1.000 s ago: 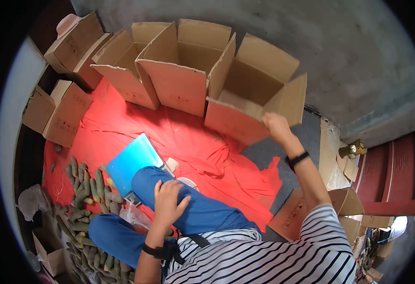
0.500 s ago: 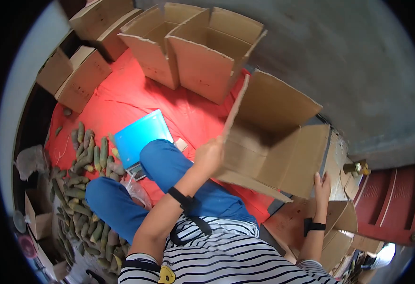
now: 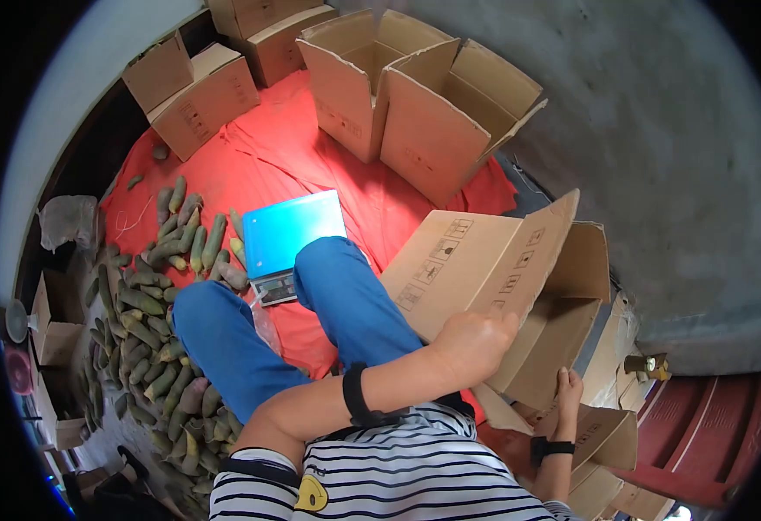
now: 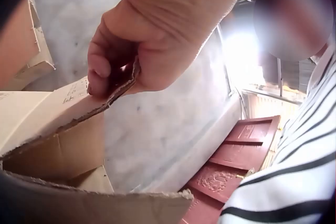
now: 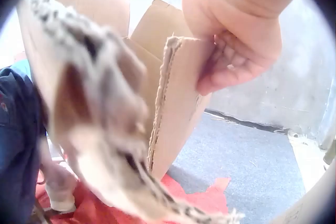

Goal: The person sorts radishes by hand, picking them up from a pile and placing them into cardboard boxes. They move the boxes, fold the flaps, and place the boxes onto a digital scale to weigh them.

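An open cardboard box point(image 3: 454, 265) is tilted beside the person's right knee, its printed outer sides showing. The left hand point(image 3: 476, 347) grips the upper edge of one flap; in the left wrist view its fingers curl around the torn rim, the hand point(image 4: 152, 35) above the box point(image 4: 79, 148). At the box's other side, the right hand point(image 3: 569, 395) holds a flap near its corner. The right wrist view shows that hand point(image 5: 236, 40) with thumb and fingers at the flap point(image 5: 181, 92); part of its grip is hidden.
Two open boxes point(image 3: 432, 139) point(image 3: 341, 100) stand on a red cloth point(image 3: 280, 126) near the wall. A blue-topped scale point(image 3: 289, 230) is before the knees. Long greenish vegetables point(image 3: 141, 300) lie piled at the left. Another open box point(image 3: 610, 438) is at lower right.
The box has come away from the row by the wall, nearer the body, and has turned so its printed sides show. Both hands have come to hold it; the left moved rightward.
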A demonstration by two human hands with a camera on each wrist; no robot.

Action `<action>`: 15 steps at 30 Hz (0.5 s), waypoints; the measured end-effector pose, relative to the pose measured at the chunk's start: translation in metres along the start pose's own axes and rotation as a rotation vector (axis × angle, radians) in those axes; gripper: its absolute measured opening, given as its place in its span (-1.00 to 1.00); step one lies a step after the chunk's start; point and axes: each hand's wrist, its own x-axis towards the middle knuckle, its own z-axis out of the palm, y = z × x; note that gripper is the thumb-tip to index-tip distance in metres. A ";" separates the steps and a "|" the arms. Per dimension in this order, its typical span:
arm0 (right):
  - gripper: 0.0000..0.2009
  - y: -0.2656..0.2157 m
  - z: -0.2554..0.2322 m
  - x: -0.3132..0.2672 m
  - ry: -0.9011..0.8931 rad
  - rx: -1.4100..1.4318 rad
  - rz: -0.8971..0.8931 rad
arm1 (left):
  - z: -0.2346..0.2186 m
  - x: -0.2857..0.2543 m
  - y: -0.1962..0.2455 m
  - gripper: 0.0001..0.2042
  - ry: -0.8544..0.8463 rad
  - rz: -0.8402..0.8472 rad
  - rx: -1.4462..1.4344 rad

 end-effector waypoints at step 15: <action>-0.70 -0.231 0.039 0.036 0.223 0.291 -0.569 | -0.160 -0.033 0.003 -0.90 0.561 -0.055 0.440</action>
